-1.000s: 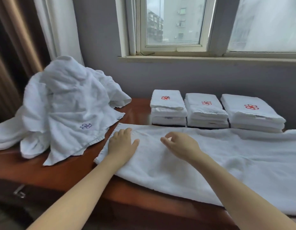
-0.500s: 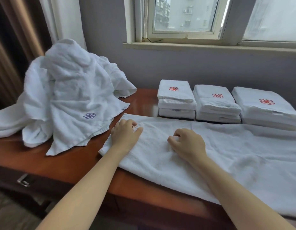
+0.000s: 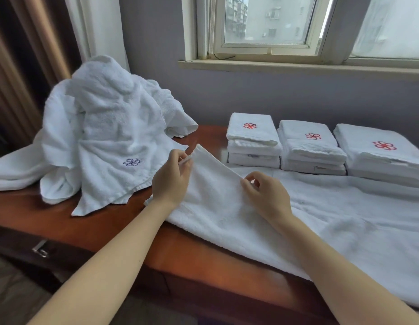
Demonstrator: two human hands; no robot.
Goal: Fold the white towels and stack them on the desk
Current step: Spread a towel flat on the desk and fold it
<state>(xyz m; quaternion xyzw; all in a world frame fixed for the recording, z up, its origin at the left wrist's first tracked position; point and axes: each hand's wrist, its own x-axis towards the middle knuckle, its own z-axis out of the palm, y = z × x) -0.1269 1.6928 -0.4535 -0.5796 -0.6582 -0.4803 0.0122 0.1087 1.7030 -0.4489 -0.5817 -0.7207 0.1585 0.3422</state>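
Note:
A long white towel (image 3: 332, 221) lies spread across the brown desk (image 3: 39, 216), reaching off to the right. My left hand (image 3: 172, 178) pinches its far left corner and holds that end lifted off the desk. My right hand (image 3: 266, 194) pinches the same raised edge a little further right. Behind the towel stand three stacks of folded white towels with red emblems: a left stack (image 3: 253, 139), a middle stack (image 3: 310, 146) and a right stack (image 3: 379, 153).
A heap of crumpled white towels (image 3: 102, 137), one with a blue emblem, fills the desk's left side. A grey wall and a window sill (image 3: 297, 65) run behind the desk. Curtains (image 3: 27, 55) hang at the left. A drawer handle (image 3: 40, 249) shows below the desk's front edge.
Both hands lay on the towel's left end before. Now they pinch its far edge and have lifted that end off the desk. The camera has moved closer.

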